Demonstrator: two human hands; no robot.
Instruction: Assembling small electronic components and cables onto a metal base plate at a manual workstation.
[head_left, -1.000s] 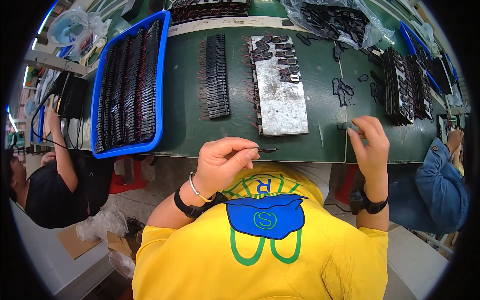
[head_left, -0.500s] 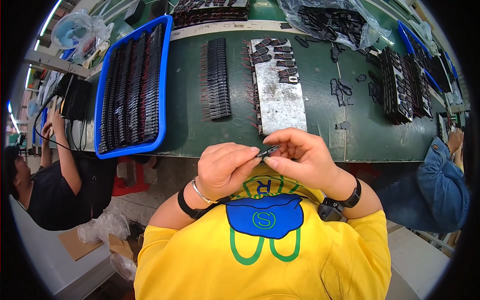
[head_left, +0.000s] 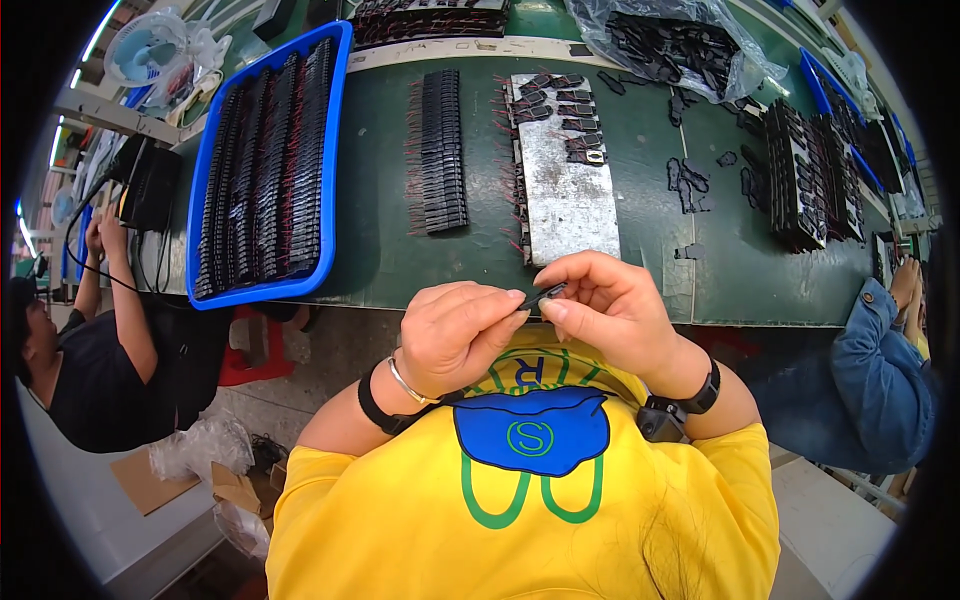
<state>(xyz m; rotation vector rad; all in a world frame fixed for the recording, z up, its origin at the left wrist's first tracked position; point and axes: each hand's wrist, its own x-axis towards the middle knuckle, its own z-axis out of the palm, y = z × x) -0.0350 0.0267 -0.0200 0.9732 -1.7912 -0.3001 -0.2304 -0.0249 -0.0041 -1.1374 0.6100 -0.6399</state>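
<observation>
Between my two hands, just off the table's near edge, is a small slim black plastic part [head_left: 541,297]. My left hand [head_left: 458,328] pinches its left end between thumb and fingertips. The thumb and index finger of my right hand [head_left: 604,305] close on its other end, the remaining fingers curled. Beyond my hands lies a scuffed metal plate [head_left: 570,205] with several black parts with red wires [head_left: 584,125] along its left and upper side. Left of that plate, a tight row of similar black parts [head_left: 441,150] lies on the green table [head_left: 370,200].
A blue tray [head_left: 335,180] packed with rows of black parts stands at the left. A clear plastic bag [head_left: 750,65] of black pieces lies at the back right, near loose black pieces [head_left: 688,185] and stacked loaded plates [head_left: 795,190]. Co-workers [head_left: 95,370] sit on both sides.
Both hands stay nearly in place with the black part, which has turned slightly in the fingers. The view has shifted a little.
</observation>
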